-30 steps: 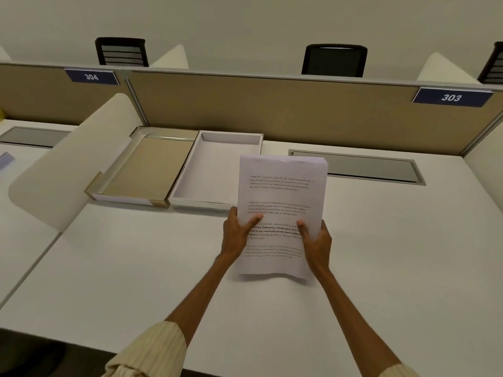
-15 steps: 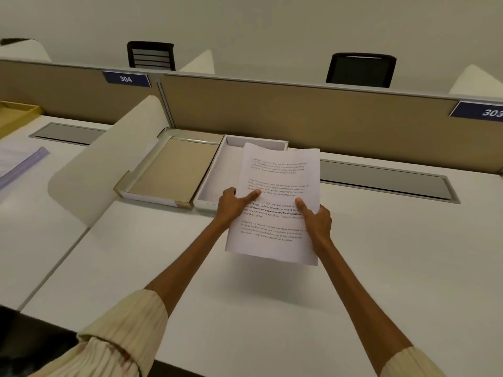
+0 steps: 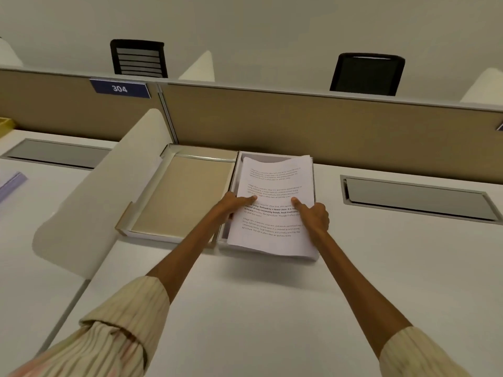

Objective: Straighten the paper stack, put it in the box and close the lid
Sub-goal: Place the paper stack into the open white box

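Note:
The printed paper stack (image 3: pixel 275 186) lies over the white open box (image 3: pixel 237 183), covering almost all of its inside; its far edge bows upward. My left hand (image 3: pixel 231 206) grips the stack's left edge, thumb on top. My right hand (image 3: pixel 313 214) grips the right edge, thumb pressed on the page. The box's near wall (image 3: pixel 272 255) shows below the sheets. The lid (image 3: pixel 181 194), tan inside, lies open and flat right beside the box on its left.
A curved white divider (image 3: pixel 103 191) stands left of the lid. The tan partition (image 3: pixel 326 126) runs just behind the box. A grey cable hatch (image 3: pixel 416 198) is set in the desk to the right. Purple papers (image 3: pixel 11 183) lie on the neighbouring desk.
Both hands carried the stack forward and left from above the desk to over the box, and lowered it into the box opening. The camera view moved closer.

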Demonstrator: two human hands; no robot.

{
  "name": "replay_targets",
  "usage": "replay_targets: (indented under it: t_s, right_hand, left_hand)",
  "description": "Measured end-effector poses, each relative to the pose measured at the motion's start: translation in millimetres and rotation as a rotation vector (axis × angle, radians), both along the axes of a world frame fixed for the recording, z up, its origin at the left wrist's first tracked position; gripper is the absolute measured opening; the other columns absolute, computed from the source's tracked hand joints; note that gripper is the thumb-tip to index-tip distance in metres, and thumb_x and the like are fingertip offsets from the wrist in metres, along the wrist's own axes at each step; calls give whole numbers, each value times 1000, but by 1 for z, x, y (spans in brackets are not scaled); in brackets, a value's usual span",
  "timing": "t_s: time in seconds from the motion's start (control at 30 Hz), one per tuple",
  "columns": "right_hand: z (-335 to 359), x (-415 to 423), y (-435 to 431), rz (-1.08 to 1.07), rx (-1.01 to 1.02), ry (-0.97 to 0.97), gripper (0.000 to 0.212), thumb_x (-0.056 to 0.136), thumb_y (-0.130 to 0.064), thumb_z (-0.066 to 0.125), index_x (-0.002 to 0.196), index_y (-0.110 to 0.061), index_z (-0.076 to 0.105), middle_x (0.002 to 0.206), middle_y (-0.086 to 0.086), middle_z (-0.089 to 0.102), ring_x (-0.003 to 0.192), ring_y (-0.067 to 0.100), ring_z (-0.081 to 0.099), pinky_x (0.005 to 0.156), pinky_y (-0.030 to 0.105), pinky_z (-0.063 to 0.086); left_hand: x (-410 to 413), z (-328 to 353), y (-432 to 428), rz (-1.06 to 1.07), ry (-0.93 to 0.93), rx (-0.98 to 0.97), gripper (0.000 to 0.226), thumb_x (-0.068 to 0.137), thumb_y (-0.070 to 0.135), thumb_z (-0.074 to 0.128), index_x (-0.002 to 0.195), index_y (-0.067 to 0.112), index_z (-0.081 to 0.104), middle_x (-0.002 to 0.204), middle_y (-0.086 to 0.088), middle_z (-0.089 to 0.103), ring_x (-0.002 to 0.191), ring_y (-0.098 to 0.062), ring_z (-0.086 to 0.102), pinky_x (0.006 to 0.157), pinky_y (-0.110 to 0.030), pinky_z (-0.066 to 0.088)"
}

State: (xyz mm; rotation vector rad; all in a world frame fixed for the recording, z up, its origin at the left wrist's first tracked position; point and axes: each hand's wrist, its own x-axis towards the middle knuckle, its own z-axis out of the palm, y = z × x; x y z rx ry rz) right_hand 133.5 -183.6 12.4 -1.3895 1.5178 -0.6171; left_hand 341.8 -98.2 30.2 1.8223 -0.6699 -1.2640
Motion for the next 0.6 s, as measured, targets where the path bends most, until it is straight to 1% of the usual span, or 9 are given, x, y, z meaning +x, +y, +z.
replay_targets:
  t_s: [0.07, 0.13, 0.23, 0.3, 0.43, 0.53, 0.6]
  right_hand:
    - [-5, 15, -13, -8, 0, 39, 52, 85, -50, 64, 111, -5, 61, 111, 14, 70, 92, 32, 70, 78, 37, 55]
    - [-12, 26, -23, -10, 22, 58, 52, 84, -51, 64, 109, -6, 61, 108, 14, 71, 90, 32, 70, 74, 35, 54]
    - [-22, 37, -35, -13, 48, 86, 53, 84, -52, 64, 110, -6, 60, 110, 13, 70, 92, 33, 70, 80, 39, 56]
    - [-30, 43, -42, -25, 54, 91, 53, 85, -50, 64, 112, -5, 60, 111, 14, 70, 94, 33, 70, 83, 41, 56]
    - [-42, 51, -46, -64, 62, 120, 53, 85, -48, 65, 111, -2, 60, 112, 16, 70, 95, 34, 69, 80, 40, 57]
    - [-48, 54, -46, -80, 67, 154, 54, 84, -48, 66, 111, -2, 59, 112, 17, 69, 96, 35, 69, 73, 36, 53]
    - [-52, 54, -48, -73, 73, 171, 54, 84, -48, 66, 111, -2, 59, 112, 17, 69, 96, 35, 69, 74, 37, 53]
  left_hand:
    - [13, -3, -15, -21, -10, 41, 46, 88, 14, 71, 129, 0, 55, 129, -18, 65, 107, -32, 68, 86, -40, 56]
    - [19, -4, -28, -10, -31, 54, 45, 88, 8, 69, 129, 0, 54, 131, -19, 63, 115, -36, 65, 88, -40, 54]
    - [23, -14, -43, 14, -54, 73, 42, 88, 8, 67, 127, 2, 54, 132, -17, 62, 114, -36, 65, 82, -37, 53]
    - [26, -24, -53, 26, -75, 92, 42, 88, 10, 68, 127, 2, 53, 131, -17, 62, 113, -36, 65, 85, -39, 54]
    - [28, -42, -65, 35, -109, 107, 44, 89, 8, 67, 131, 0, 54, 132, -19, 62, 113, -37, 65, 97, -47, 54]
    - [25, -51, -66, 33, -153, 117, 47, 90, 12, 65, 133, -2, 51, 133, -20, 61, 116, -37, 63, 99, -48, 53]
    - [24, -51, -66, 26, -180, 119, 46, 91, 15, 65, 132, -2, 52, 133, -20, 61, 116, -36, 63, 99, -47, 53]
